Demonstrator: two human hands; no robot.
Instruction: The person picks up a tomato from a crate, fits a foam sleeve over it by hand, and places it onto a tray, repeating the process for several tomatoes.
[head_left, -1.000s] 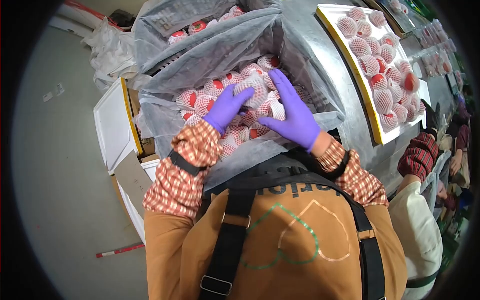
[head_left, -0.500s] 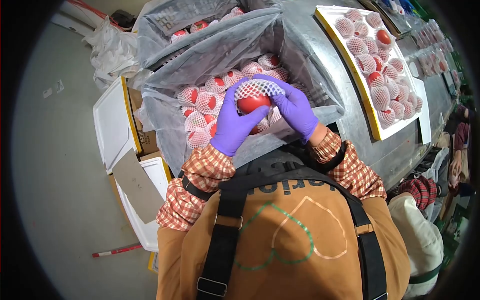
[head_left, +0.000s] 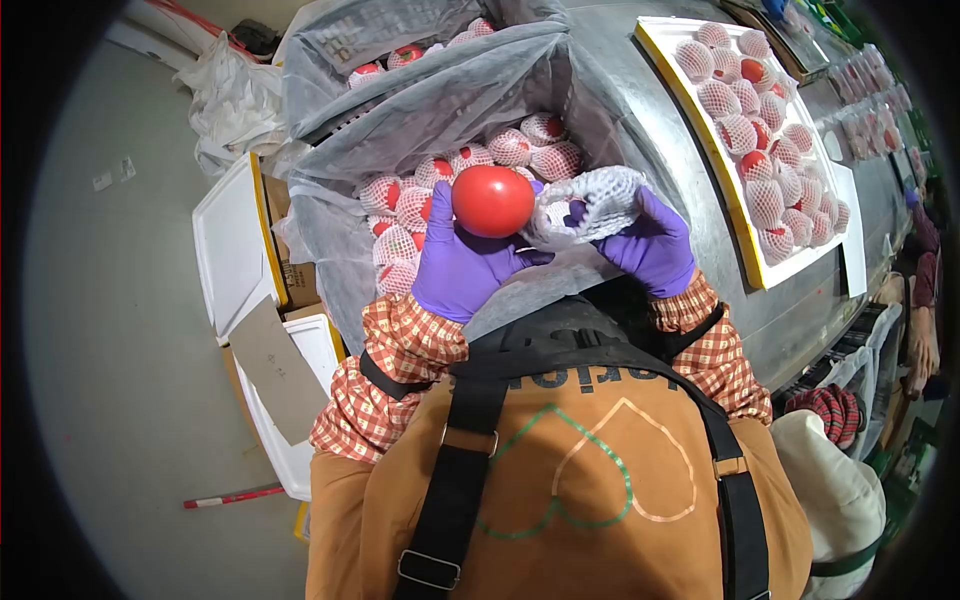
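A smooth red tomato [head_left: 493,201], bare of any net, rests in my left hand [head_left: 458,268], with the purple-gloved fingers around its side and underside. To its right, my right hand [head_left: 655,245] grips a white foam net sleeve [head_left: 590,208], which is bunched and open toward the tomato. Part of a purple finger shows through the sleeve's opening. Both hands are above a lined crate [head_left: 345,215], where several net-wrapped tomatoes [head_left: 415,207] lie beneath and beyond them.
A yellow-edged white foam box [head_left: 745,270] on the metal table [head_left: 640,100] holds many net-wrapped fruits. Another lined crate [head_left: 310,75] stands behind. White foam boxes [head_left: 235,240] are stacked at left. Another person's hand [head_left: 922,345] shows at far right.
The foam net has come off the tomato. My right hand has moved right with the net, while the tomato stays in my left hand, now uncovered.
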